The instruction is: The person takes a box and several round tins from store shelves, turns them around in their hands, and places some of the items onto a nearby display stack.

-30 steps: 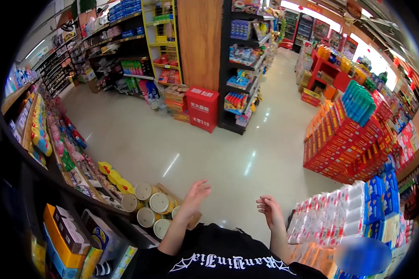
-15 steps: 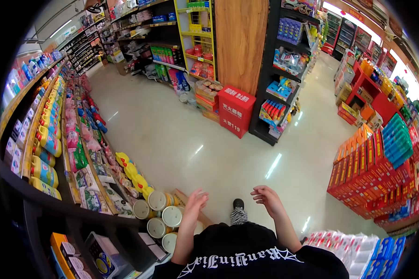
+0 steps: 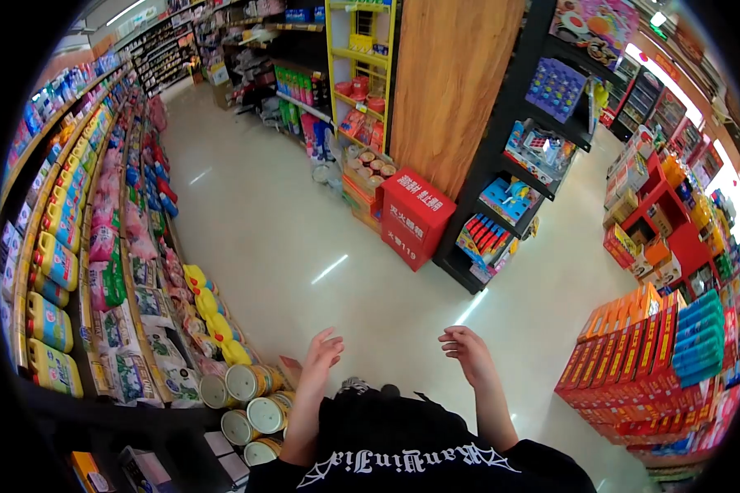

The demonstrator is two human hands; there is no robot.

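My left hand (image 3: 324, 348) is raised in front of my body, fingers loosely curved and apart, with nothing in it. Level with it, my right hand (image 3: 465, 343) hovers over the floor with bent fingers, also holding nothing. Neither touches any goods. Closest to my left hand are the round-lidded tubs (image 3: 250, 383) stacked at the shelf's end. Yellow bottles (image 3: 210, 308) stand in a row just beyond them. Between and below the hands is my black shirt (image 3: 403, 427) with white lettering.
Shelves with yellow jugs (image 3: 55, 260) and bagged goods run along the left. Ahead stand a red fire-extinguisher box (image 3: 419, 215), a wood-faced pillar (image 3: 448, 82) and a black display rack (image 3: 460, 259). Stacked red cartons (image 3: 617, 370) are at the right. Shiny floor (image 3: 296, 230) lies between.
My body has moved forward along the aisle; the red box and black rack look nearer and lower in view. My left hand has shifted slightly left. Both hands remain raised and free of goods.
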